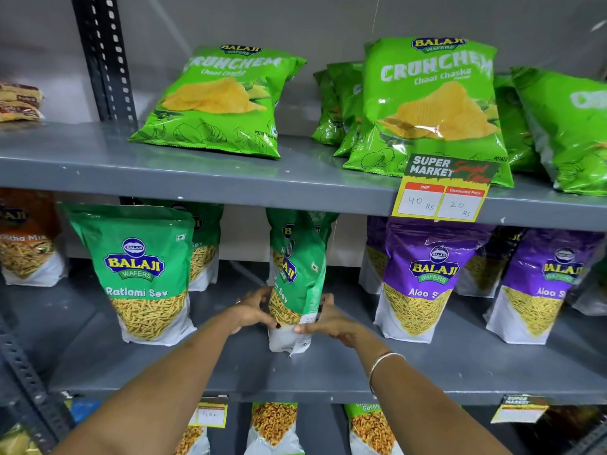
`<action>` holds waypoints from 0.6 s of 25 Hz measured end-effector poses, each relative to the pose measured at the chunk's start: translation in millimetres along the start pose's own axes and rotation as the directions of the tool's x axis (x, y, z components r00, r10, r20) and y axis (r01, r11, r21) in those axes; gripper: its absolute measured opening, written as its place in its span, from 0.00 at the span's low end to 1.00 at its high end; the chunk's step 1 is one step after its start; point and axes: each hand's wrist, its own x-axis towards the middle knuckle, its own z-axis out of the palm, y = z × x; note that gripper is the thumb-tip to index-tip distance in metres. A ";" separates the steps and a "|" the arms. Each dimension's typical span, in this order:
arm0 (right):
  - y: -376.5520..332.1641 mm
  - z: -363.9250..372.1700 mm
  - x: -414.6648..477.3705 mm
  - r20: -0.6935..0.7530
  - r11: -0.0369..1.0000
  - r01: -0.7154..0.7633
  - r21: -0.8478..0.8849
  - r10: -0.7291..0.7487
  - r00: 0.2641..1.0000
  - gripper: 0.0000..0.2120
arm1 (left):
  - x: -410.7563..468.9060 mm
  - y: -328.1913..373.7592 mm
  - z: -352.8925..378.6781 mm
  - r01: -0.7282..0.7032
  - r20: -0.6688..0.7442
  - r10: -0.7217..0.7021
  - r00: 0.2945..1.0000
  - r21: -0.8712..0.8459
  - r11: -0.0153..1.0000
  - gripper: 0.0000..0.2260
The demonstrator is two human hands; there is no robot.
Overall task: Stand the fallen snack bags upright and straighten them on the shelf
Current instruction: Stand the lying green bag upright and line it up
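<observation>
Now both hands clasp the green bag (297, 280) low down, left hand (253, 310) and right hand (323, 320) curled round its sides; it stands twisted on the middle shelf (230, 366).

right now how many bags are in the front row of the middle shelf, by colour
Green Ratlami Sev: 2 (left bag, held bag)
Purple Aloo Sev: 2 (near bag, right bag)
Total: 4
Not counted: the bags standing behind these and the orange bag, set further back at the left edge.
</observation>
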 end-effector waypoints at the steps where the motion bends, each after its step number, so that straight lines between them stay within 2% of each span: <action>1: 0.1 -2.8 -1.5 0.015 1.000 0.008 0.021 -0.008 1.000 0.42 | 1.3 0.3 -1.5 -0.002 -0.007 0.002 1.000 -0.053 0.999 0.38; 5: 0.3 -17.4 -5.5 0.094 0.996 0.030 0.081 -0.037 0.995 0.35 | 4.5 6.7 -7.4 0.021 -0.009 -0.023 1.000 -0.233 0.972 0.23; 6: 0.1 -21.3 -6.3 0.091 0.997 0.023 0.072 -0.030 0.995 0.31 | 5.3 7.5 -8.2 0.027 -0.012 -0.032 0.999 -0.271 0.962 0.24; 9: 3.3 -30.2 -4.8 0.014 0.998 -0.014 0.060 0.013 1.000 0.25 | 7.2 6.2 -8.3 0.022 0.008 -0.021 1.000 -0.298 0.954 0.34; 11: 6.3 -33.9 -1.4 -0.063 0.996 -0.027 0.082 0.033 0.997 0.25 | 6.7 4.9 -6.5 0.016 0.026 -0.010 1.000 -0.270 0.963 0.32; 12: 7.2 -35.3 1.1 -0.106 0.995 -0.029 0.098 0.039 0.994 0.25 | 6.8 3.5 -6.2 0.014 0.000 -0.015 1.000 -0.251 0.968 0.30; 15: 7.8 -36.1 5.9 -0.192 0.991 -0.011 0.130 0.036 0.981 0.22 | 6.6 0.2 -4.9 -0.005 -0.207 -0.023 0.978 -0.136 0.991 0.23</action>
